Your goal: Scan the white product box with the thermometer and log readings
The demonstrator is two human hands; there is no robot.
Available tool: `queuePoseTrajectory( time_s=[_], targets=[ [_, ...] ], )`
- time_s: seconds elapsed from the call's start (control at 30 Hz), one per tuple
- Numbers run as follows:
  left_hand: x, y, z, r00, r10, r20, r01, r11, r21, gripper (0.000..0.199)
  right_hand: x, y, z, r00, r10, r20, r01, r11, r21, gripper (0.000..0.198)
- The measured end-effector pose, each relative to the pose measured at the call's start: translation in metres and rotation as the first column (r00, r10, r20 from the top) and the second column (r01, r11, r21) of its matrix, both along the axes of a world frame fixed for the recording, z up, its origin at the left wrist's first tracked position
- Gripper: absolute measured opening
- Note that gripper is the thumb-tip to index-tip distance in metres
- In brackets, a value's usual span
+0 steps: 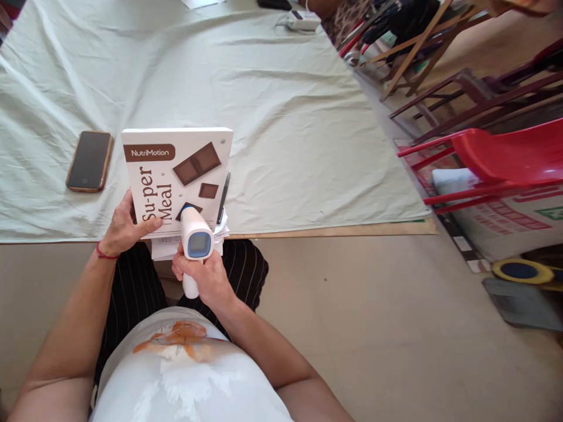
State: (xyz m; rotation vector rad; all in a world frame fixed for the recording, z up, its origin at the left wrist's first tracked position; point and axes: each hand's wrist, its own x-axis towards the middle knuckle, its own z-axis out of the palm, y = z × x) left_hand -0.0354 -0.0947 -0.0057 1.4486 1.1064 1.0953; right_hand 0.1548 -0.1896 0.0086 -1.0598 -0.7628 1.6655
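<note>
My left hand (125,225) grips the lower left edge of a white box (153,138), its thumb lying over the front. The box reads "NutriMotion Su-per Meal" and shows brown chocolate pieces. Wrapped around the handle of a white infrared thermometer (190,223) is my right hand (204,275). The thermometer's blue-framed screen faces me, and its blue tip points at the lower part of the box. Beside the box's right edge lies a dark pen (224,196). Papers (162,249) stick out beneath the box at the table's edge.
A phone (90,161) lies left of the box on the cloth-covered table (285,129). A white device (302,21) with a cord sits at the far edge. To the right stand a red plastic chair (514,152), folded wooden frames and a yellow tape roll (523,271) on the floor side.
</note>
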Motion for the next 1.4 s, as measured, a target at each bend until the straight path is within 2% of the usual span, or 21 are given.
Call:
queuePoseTrajectory(
  time_s=[0.4,0.77,0.93,1.0,1.1,1.13,1.2,1.27,1.33,1.4],
  targets=[
    [-0.001,0.0,0.001,1.0,-0.009,-0.005,0.01,1.0,0.013,0.066,-0.002,0.001,0.005,0.999,0.0,0.036,0.0,1.0,-0.008,0.018],
    [0.0,0.001,0.003,1.0,-0.012,0.004,0.011,1.0,0.014,0.069,-0.004,0.006,0.01,1.0,-0.004,-0.021,0.003,0.999,-0.035,0.018],
    [-0.001,0.002,0.002,1.0,0.007,-0.011,-0.007,0.999,0.034,0.071,0.006,0.0,0.023,0.996,0.051,-0.067,-0.053,0.998,-0.03,0.016],
    [-0.001,0.002,0.004,1.0,0.009,-0.003,-0.009,0.999,0.032,0.071,0.019,0.0,0.031,1.0,0.018,-0.018,-0.018,1.0,0.0,0.017],
    [0.001,0.001,0.009,1.0,0.008,0.022,-0.008,0.999,0.031,0.072,0.054,0.014,0.038,0.97,-0.153,0.189,0.127,0.981,0.144,0.023],
    [0.002,0.001,0.01,0.999,0.008,0.036,-0.009,1.0,0.028,0.072,0.069,0.023,0.037,0.923,-0.243,0.3,0.184,0.96,0.21,0.025],
    [0.003,0.001,0.01,0.998,0.018,0.068,-0.019,1.0,0.022,0.073,0.101,0.046,0.03,0.748,-0.347,0.566,0.191,0.929,0.318,0.029],
    [0.003,0.005,0.01,0.995,0.039,0.088,-0.042,0.999,0.034,0.073,0.131,0.069,0.018,0.474,-0.39,0.79,0.122,0.917,0.379,0.035],
    [0.003,0.012,0.011,0.994,0.059,0.092,-0.065,0.995,0.072,0.074,0.157,0.089,0.003,0.171,-0.409,0.897,0.091,0.913,0.399,0.045],
    [0.003,0.025,0.013,0.993,0.069,0.095,-0.081,0.988,0.13,0.077,0.175,0.103,-0.011,-0.017,-0.392,0.92,0.075,0.917,0.392,0.05]
  ],
)
